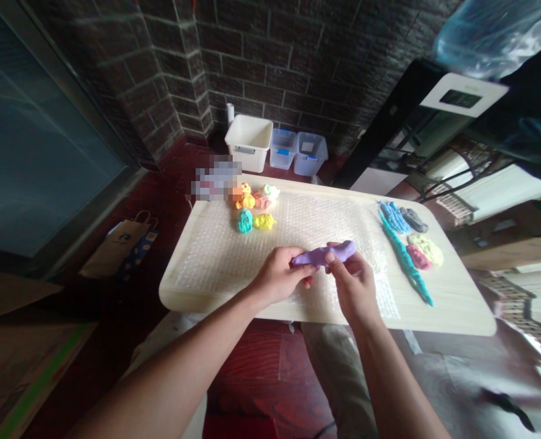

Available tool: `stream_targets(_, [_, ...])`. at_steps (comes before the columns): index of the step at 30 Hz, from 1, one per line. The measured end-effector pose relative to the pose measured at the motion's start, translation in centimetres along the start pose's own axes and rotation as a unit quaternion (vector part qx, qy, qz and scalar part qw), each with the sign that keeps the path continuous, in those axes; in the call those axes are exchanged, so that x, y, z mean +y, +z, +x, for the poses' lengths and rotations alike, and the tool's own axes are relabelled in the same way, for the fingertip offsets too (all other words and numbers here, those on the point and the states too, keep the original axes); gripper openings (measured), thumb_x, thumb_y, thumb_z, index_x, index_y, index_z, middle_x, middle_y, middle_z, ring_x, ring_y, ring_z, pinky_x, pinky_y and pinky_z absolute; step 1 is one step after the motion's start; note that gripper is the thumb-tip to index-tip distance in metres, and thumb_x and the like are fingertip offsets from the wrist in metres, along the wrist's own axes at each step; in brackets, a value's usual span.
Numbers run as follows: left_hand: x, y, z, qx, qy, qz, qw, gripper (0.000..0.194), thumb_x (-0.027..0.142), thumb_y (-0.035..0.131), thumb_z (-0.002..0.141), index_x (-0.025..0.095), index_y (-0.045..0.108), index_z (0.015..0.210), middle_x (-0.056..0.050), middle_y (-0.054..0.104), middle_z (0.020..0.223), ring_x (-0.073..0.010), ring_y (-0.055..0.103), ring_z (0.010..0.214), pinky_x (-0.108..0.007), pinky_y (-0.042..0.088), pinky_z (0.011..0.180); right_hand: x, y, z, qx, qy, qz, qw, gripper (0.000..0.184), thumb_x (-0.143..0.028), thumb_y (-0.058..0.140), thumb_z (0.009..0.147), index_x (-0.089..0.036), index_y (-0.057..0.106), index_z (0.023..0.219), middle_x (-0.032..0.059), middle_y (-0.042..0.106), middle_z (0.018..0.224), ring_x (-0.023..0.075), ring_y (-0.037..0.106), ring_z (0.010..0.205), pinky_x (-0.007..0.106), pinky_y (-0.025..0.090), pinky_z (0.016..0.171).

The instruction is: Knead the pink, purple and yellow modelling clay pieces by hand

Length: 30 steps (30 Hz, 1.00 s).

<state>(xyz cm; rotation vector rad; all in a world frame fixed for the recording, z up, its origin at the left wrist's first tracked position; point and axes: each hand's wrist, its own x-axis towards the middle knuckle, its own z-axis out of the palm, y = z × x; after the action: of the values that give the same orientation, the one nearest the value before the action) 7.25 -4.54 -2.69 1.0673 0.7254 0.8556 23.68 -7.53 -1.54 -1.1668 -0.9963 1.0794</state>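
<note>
the left hand (pixel 278 275) and right hand (pixel 355 281) are gripping a lumpy purple clay roll (pixel 320 256) above the pale wooden table (pixel 462 311), toward its near edge; one white plastic bin (pixel 255 160) and two clear plastic bins (pixel 307 166) are standing beyond the far edge, contents indistinct; wood is showing along the right edge.

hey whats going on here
The person's left grip and right grip hold a lumpy purple roll of clay-like material above a clear bubble-wrap sheet on a pale, round-cornered table. Bright clay-like lumps lie toward the far left. A long teal clay-like strip lies at right, beside a ridged blue lump.
</note>
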Motion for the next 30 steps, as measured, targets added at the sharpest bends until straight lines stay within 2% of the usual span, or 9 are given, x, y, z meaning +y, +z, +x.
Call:
stream_targets(2, [0.0,-0.2,0.0,-0.021,-0.011,0.000,1.000,0.030,0.036,0.083,0.083,0.009,0.075,0.093,-0.009,0.074,0.080,-0.0141,0.069,0.063,-0.026,0.057,0.059,-0.2,-0.4,0.1,0.007,-0.004,-0.006,1.000,0.023,-0.038,0.087,0.085,-0.024,0.080,0.101,0.0016,0.070,0.085,0.0145,0.056,0.070,0.029,0.046,0.064])
stream_targets(4, [0.1,-0.3,-0.1,-0.038,-0.029,-0.018,0.999,0.031,0.035,0.084,0.081,0.008,0.076,0.095,-0.012,0.077,0.088,-0.0167,0.073,0.069,-0.029,0.061,0.064,-0.4,-0.7,0.3,-0.006,0.008,0.006,1.000,0.021,-0.040,0.088,0.083,-0.022,0.080,0.091,0.0020,0.068,0.080,0.0146,0.054,0.067,0.030,0.043,0.060])
stream_targets(8, [0.4,-0.3,-0.4,-0.065,-0.062,-0.045,0.995,0.035,0.035,0.090,0.078,0.008,0.077,0.095,-0.014,0.079,0.092,-0.0191,0.077,0.078,-0.030,0.063,0.072,-1.0,-1.2,0.6,-0.034,0.058,0.021,0.997,0.027,-0.045,0.091,0.077,-0.021,0.080,0.084,0.0017,0.066,0.074,0.0146,0.052,0.063,0.030,0.042,0.057])
stream_targets(11, [0.7,-0.4,-0.8,-0.076,-0.066,-0.056,0.993,0.039,0.040,0.089,0.079,0.008,0.076,0.097,-0.014,0.079,0.093,-0.0189,0.078,0.076,-0.029,0.064,0.069,-1.3,-1.4,0.7,-0.042,0.066,0.017,0.997,0.028,-0.046,0.091,0.077,-0.020,0.080,0.082,0.0020,0.066,0.073,0.0147,0.052,0.064,0.029,0.043,0.057])
stream_targets(16, [1.1,-1.0,-1.1,-0.075,-0.068,-0.059,0.993,0.043,0.046,0.089,0.079,0.008,0.076,0.094,-0.016,0.079,0.092,-0.0196,0.077,0.068,-0.028,0.062,0.059,-1.2,-0.8,0.6,-0.042,0.079,0.029,0.996,0.035,-0.053,0.088,0.079,-0.021,0.076,0.075,0.0010,0.062,0.067,0.0140,0.049,0.059,0.028,0.041,0.052])
stream_targets(20, [1.3,-1.8,-1.3,-0.056,-0.065,-0.043,0.995,0.044,0.045,0.089,0.078,0.007,0.077,0.095,-0.015,0.079,0.089,-0.0222,0.079,0.075,-0.033,0.065,0.070,-1.1,-0.2,0.6,-0.049,0.053,0.017,0.997,0.035,-0.051,0.086,0.083,-0.020,0.074,0.071,0.0000,0.060,0.063,0.0131,0.048,0.056,0.028,0.038,0.051])
stream_targets(23, [1.6,-2.3,-1.7,-0.047,-0.061,-0.029,0.997,0.042,0.043,0.088,0.081,0.008,0.077,0.101,-0.014,0.080,0.094,-0.0203,0.079,0.080,-0.034,0.065,0.078,-1.1,0.2,0.7,-0.074,0.030,-0.008,0.997,0.031,-0.046,0.084,0.088,-0.020,0.075,0.073,0.0003,0.061,0.065,0.0140,0.049,0.059,0.029,0.039,0.054])
stream_targets(28, [2.1,-3.2,-2.6,-0.086,-0.084,-0.039,0.992,0.046,0.051,0.085,0.082,0.008,0.075,0.097,-0.013,0.077,0.087,-0.0168,0.074,0.062,-0.029,0.060,0.059,-1.0,1.6,0.7,-0.113,0.028,-0.023,0.993,0.033,-0.048,0.078,0.093,-0.020,0.075,0.077,0.0018,0.064,0.071,0.0152,0.052,0.063,0.030,0.040,0.057])
stream_targets(30, [2.4,-3.6,-2.9,-0.076,-0.072,-0.045,0.994,0.048,0.053,0.085,0.081,0.007,0.075,0.092,-0.014,0.076,0.088,-0.0174,0.074,0.062,-0.027,0.059,0.056,-0.9,2.5,0.8,-0.108,0.023,-0.011,0.994,0.034,-0.051,0.076,0.094,-0.020,0.075,0.079,0.0019,0.063,0.072,0.0148,0.051,0.063,0.029,0.039,0.055])
